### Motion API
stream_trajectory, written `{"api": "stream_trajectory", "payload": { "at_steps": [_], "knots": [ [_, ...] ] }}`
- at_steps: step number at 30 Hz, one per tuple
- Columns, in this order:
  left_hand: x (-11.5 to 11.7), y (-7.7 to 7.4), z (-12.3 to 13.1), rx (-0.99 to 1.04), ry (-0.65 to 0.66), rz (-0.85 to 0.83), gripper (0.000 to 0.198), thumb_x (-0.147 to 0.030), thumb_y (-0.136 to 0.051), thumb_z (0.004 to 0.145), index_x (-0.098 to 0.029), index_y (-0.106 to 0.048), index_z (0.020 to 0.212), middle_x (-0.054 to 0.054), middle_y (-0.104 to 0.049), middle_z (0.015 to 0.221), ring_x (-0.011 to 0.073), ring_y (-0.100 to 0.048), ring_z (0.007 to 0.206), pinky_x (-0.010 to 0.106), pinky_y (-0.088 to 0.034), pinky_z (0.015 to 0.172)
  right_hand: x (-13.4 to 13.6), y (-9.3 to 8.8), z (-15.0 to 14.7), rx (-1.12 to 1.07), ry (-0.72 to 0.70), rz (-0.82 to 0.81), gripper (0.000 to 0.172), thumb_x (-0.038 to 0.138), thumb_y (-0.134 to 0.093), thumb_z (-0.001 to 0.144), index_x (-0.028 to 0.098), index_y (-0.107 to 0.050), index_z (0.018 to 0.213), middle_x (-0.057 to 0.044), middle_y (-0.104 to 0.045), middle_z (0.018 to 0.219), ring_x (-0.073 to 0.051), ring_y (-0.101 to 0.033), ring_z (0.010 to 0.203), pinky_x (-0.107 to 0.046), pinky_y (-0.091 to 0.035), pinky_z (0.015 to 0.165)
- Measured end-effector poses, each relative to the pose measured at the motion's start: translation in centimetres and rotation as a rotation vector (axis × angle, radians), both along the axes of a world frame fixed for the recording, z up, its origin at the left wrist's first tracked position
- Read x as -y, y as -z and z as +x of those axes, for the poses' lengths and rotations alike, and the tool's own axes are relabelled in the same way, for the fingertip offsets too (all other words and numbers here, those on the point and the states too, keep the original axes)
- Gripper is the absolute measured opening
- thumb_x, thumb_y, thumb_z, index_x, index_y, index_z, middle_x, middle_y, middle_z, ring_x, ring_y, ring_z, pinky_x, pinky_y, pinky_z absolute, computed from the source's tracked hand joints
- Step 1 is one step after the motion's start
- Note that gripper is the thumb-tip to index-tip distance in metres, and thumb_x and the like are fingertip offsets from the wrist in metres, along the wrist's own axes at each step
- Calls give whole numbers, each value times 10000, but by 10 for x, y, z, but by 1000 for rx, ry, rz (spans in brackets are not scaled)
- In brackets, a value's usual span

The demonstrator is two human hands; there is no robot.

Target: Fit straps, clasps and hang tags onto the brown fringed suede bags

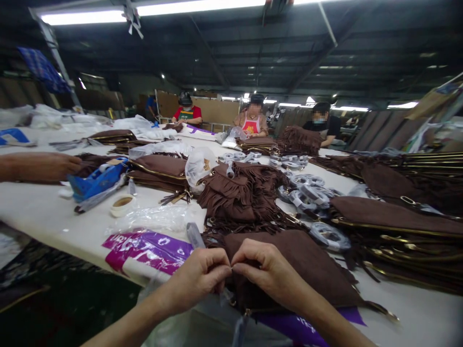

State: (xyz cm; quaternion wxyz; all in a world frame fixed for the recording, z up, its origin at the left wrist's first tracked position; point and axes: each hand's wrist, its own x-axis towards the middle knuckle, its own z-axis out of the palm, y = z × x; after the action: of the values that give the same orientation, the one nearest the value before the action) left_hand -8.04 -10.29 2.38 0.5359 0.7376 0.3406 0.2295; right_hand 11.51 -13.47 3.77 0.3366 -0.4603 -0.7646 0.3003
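Note:
My left hand (208,272) and my right hand (258,267) meet fingertip to fingertip at the table's near edge, both pinched. Whatever sits between the fingertips is too small to make out. Directly behind and below them lies a flat dark brown bag (289,255) with a gold zip along its near side. A strip of grey wrapping (195,235) sticks up just beyond my left hand. Under the bag shows a purple printed plastic sheet (307,330). Another purple and white plastic bag (155,250) lies to the left of my left hand.
Fringed brown bags (242,193) are heaped ahead, beside wrapped grey coils (307,193). More zipped bags (405,221) are stacked at right. On the left stand a blue tape dispenser (99,180) and a tape roll (122,205), near another person's arm (39,167). Several people work across the table.

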Motion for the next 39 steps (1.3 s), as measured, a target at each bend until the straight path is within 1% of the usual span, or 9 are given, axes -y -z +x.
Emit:
{"api": "stream_trajectory", "payload": {
  "at_steps": [3, 5, 8, 11, 16, 22, 26, 32, 39],
  "knots": [
    [7, 9, -6, -26, -117, 146, 162, -230, -550, 841, -177, -535, 689, -24, -554, 608, 119, -522, 550, 212, -370, 520, 4, 4, 0, 24, -7, 10, 126, 111, -636, 830, 185, -661, 730, 22, -614, 728, -125, -571, 711, -213, -397, 658],
    [14, 19, -10, -68, -181, 409, 209, -215, -515, 881, -182, -523, 674, -9, -562, 627, 133, -522, 581, 235, -358, 544, 8, 8, 4, 31, 12, 10, 133, 105, -627, 828, 182, -644, 720, 23, -608, 721, -123, -566, 701, -212, -392, 650],
    [29, 39, -11, -61, -167, 828, 142, -222, -476, 915, -184, -561, 808, 35, -608, 761, 181, -532, 704, 285, -386, 621, 14, 13, 11, 35, 40, 13, 149, 116, -612, 832, 183, -634, 700, 20, -593, 699, -123, -552, 672, -215, -387, 627],
    [39, 57, -2, -114, -147, 1018, 112, -232, -516, 903, -169, -561, 985, 88, -623, 971, 240, -529, 872, 366, -428, 766, 20, 15, 15, 36, 50, 34, 171, 138, -596, 843, 186, -624, 681, 18, -577, 677, -125, -528, 648, -223, -392, 625],
    [38, 66, 9, -220, -135, 1094, 152, -195, -455, 931, -184, -540, 806, 36, -566, 790, 218, -485, 776, 397, -419, 767, 27, 18, 13, 84, 19, 59, 168, 128, -606, 828, 188, -641, 675, 20, -604, 643, -125, -526, 630, -222, -378, 599],
    [24, 55, 0, -254, -72, 1142, 264, -153, -358, 965, -195, -553, 792, 32, -598, 888, 193, -514, 882, 449, -337, 1050, 25, 15, 11, 171, -23, -4, 166, 100, -608, 825, 183, -642, 685, 25, -633, 670, -113, -544, 632, -225, -365, 607],
    [19, 53, -3, -257, -12, 1161, 319, -133, -301, 984, -193, -542, 784, 3, -584, 781, 164, -513, 793, 417, -321, 1076, 25, 8, 11, 234, -80, -8, 159, 95, -622, 839, 184, -623, 707, 21, -627, 719, -120, -553, 685, -228, -363, 625],
    [10, 53, -8, -242, 7, 1146, 302, -135, -303, 969, -204, -552, 812, 0, -572, 745, 170, -502, 747, 434, -348, 1044, 19, -5, 11, 500, -108, 141, 192, 127, -585, 915, 182, -628, 736, 4, -571, 787, -123, -532, 712, -249, -322, 598],
    [2, 37, -13, -297, 104, 1035, 241, -36, -389, 850, -218, -547, 867, 0, -592, 806, 170, -536, 827, 461, -273, 1124, -2, -17, -7, 822, -182, 327, 224, 136, -633, 899, 198, -659, 685, 5, -577, 748, -134, -483, 654, -293, -257, 544]
  ]
}}
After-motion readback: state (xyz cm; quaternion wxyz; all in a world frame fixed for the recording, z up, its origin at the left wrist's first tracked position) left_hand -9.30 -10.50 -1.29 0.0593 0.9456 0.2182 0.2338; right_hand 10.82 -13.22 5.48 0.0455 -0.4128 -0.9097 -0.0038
